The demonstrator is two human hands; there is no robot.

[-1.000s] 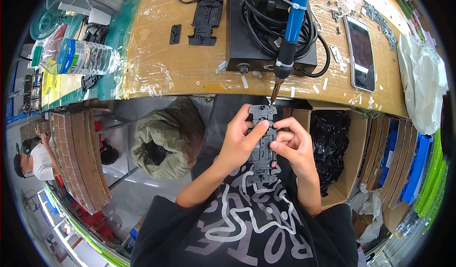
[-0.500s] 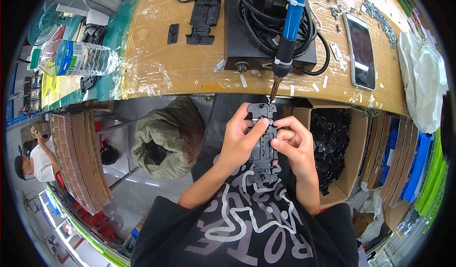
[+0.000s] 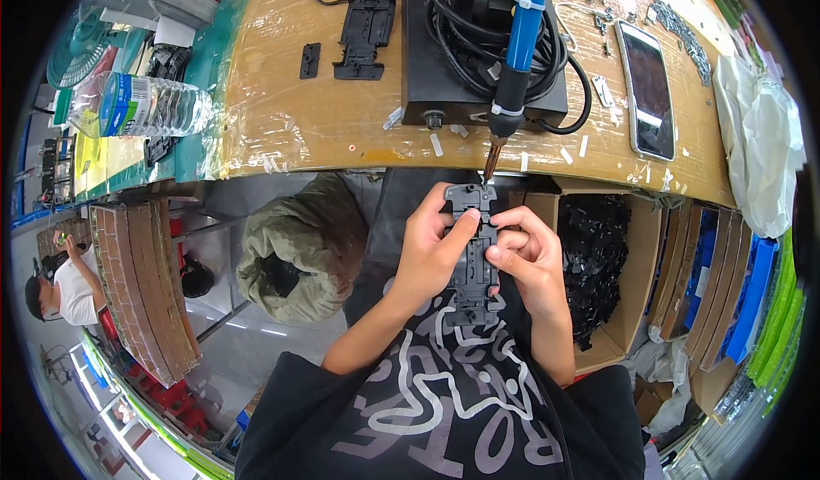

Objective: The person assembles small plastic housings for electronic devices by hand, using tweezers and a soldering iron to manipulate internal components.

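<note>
A long black plastic chassis part [image 3: 475, 268] is held upright in front of my chest, below the table's front edge. My left hand [image 3: 434, 239] grips its left side, with the thumb lying across its upper face. On the opposite side my right hand [image 3: 527, 254] pinches the edge with thumb and bent fingers. Just above the part's top right corner hangs a blue electric screwdriver [image 3: 511, 87], its bit pointing down at that corner. Whether the tip touches a screw there is too small to tell.
On the table [image 3: 299, 130] lie a similar black part [image 3: 363, 40], a small black plate [image 3: 310, 61], a black power box [image 3: 418, 87], a phone [image 3: 647, 91] and scattered screws [image 3: 683, 36]. A bottle [image 3: 141, 106] lies left. Below are a sack [image 3: 295, 262] and a carton of black pieces [image 3: 598, 266].
The screwdriver and the top of the chassis part have shifted very slightly. Both hands keep the same hold.
</note>
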